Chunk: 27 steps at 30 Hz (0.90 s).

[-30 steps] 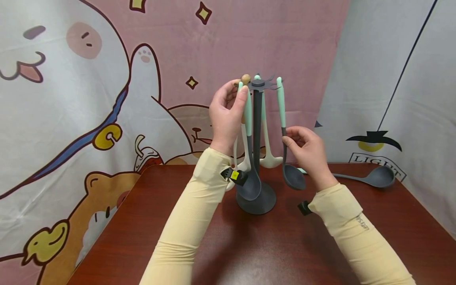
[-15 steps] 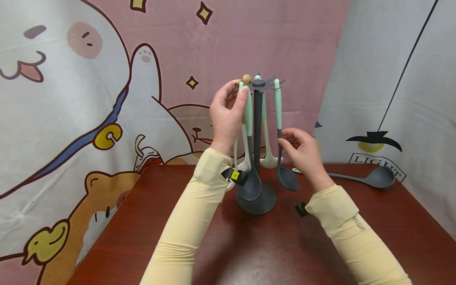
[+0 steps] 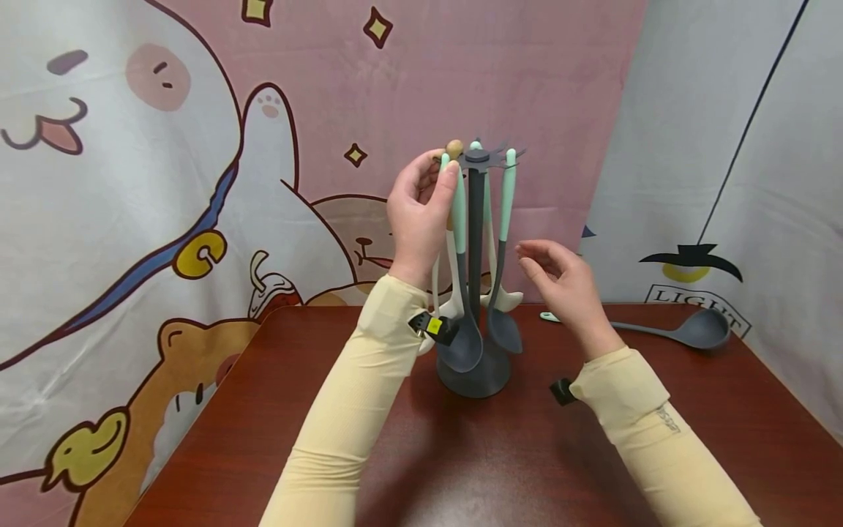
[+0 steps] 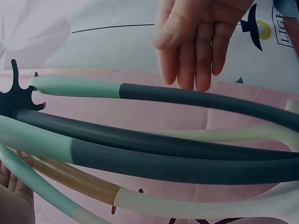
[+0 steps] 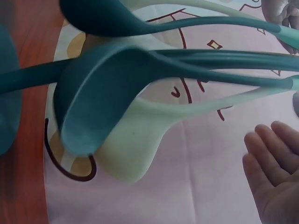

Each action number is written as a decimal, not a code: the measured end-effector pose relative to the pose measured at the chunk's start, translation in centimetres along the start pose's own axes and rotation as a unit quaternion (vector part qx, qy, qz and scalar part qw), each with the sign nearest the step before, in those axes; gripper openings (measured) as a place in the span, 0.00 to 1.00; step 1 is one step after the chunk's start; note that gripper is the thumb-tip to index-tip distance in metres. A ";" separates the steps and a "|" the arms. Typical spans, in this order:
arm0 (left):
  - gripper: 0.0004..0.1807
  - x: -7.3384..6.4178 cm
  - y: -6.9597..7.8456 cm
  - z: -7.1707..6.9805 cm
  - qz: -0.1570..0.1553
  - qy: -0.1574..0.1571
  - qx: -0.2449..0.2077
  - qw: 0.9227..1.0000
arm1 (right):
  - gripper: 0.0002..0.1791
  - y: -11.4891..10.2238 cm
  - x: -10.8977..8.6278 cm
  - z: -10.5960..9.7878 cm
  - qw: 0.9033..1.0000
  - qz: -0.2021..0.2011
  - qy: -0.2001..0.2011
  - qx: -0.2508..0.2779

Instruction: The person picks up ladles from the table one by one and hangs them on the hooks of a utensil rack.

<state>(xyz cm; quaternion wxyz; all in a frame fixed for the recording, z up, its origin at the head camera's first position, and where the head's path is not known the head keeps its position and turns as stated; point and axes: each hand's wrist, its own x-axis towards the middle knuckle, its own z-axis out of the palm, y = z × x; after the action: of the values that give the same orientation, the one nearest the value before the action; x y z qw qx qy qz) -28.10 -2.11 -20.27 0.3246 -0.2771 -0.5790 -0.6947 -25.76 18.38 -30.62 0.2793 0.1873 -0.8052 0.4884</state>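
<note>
A dark grey utensil rack holds several hanging utensils. My left hand is at its top, thumb over the mint handle of a dark grey spoon and fingers behind; in the left wrist view those fingers show at the lower left edge. On the rack's right side hangs a dark grey ladle with a mint handle, its bowl large in the right wrist view. Just right of its stem, my right hand has relaxed fingers and holds nothing. The left wrist view shows those fingers nearly straight, tips overlapping the stem.
Pale utensils, one a cream ladle, hang at the rack's back and left. A wooden handle knob stands beside my left fingers. Another dark grey utensil with a round bowl lies on the brown table at the right. Printed cloth hangs behind.
The ladle on the right has moved left against the rack and now hangs there. My right hand has let go of its stem and opened. My left hand has stayed in place.
</note>
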 end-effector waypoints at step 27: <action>0.18 0.0 0.0 -0.2 0.010 -0.001 0.000 1.000 | 0.36 4.7 -2.8 -1.6 0.982 -0.025 -0.149 -0.111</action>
<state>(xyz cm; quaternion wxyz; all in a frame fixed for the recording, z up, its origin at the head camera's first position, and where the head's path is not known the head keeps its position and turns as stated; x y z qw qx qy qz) -28.13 -2.31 -20.32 0.3310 -0.2837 -0.5769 -0.6908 -25.85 22.00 -35.00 0.1874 0.2460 -0.8820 0.3556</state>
